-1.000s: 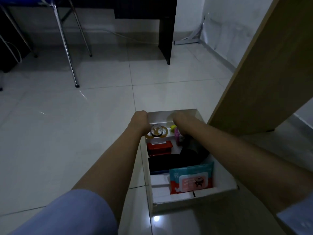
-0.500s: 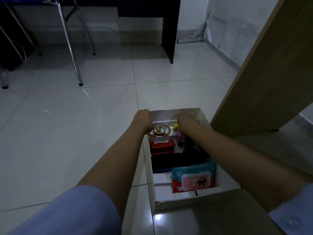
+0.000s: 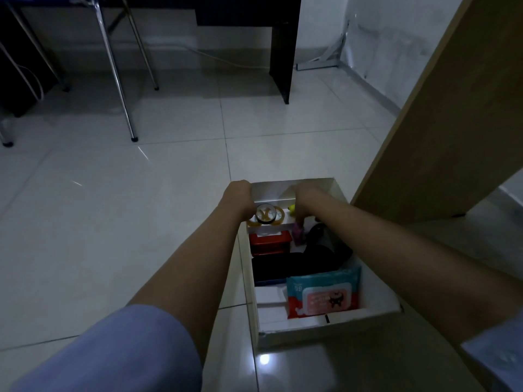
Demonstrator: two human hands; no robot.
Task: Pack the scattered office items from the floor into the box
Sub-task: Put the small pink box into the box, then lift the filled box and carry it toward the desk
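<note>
Both hands sit at the far end of the white box (image 3: 334,323). Left of the left hand (image 3: 237,197), bare floor tiles (image 3: 113,222) lie open — no obstacle. Close right of the right hand (image 3: 307,198) a slanted wooden panel (image 3: 441,123) blocks passage — the box interior nearer the person is crowded.

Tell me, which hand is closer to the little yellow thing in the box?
The right hand. It reaches into the far end of the box, right beside the yellow thing. The left hand is at the box's far left corner, past the tape rolls.

tiled floor (image 3: 141,250), chair legs (image 3: 113,66), dark desk (image 3: 280,46), wooden panel (image 3: 452,123)
</note>
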